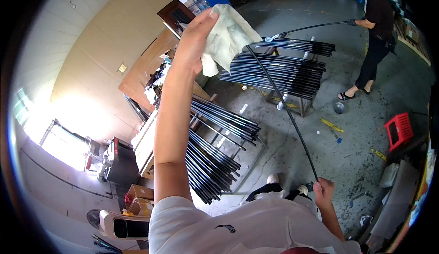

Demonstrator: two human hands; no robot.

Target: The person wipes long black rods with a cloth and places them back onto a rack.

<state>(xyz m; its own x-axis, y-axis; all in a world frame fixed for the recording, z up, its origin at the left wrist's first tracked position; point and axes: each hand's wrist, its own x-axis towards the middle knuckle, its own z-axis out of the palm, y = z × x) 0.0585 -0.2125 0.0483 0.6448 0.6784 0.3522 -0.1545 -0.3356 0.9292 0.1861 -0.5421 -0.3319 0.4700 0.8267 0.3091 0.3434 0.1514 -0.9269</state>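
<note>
My left hand (196, 39) is raised at the top middle with its fingers closed on a cream cloth (228, 37). A long thin black rod (283, 103) slants down from the cloth's lower right edge to my right hand (323, 191). That hand is closed around the rod's lower end, near my feet. Where the rod meets the cloth its upper part is hidden, so I cannot tell whether the cloth wraps it. Behind the rod, many similar black rods (279, 73) lie side by side on a rack. A nearer batch of black rods (210, 167) rests left of it.
At the upper right a person (377, 30) in dark clothes holds another long black rod with a gloved hand. A red crate (398, 131) and a small metal bowl (339, 108) stand on the floor. At the lower left are a cardboard box (139, 199) and a black machine (122, 160).
</note>
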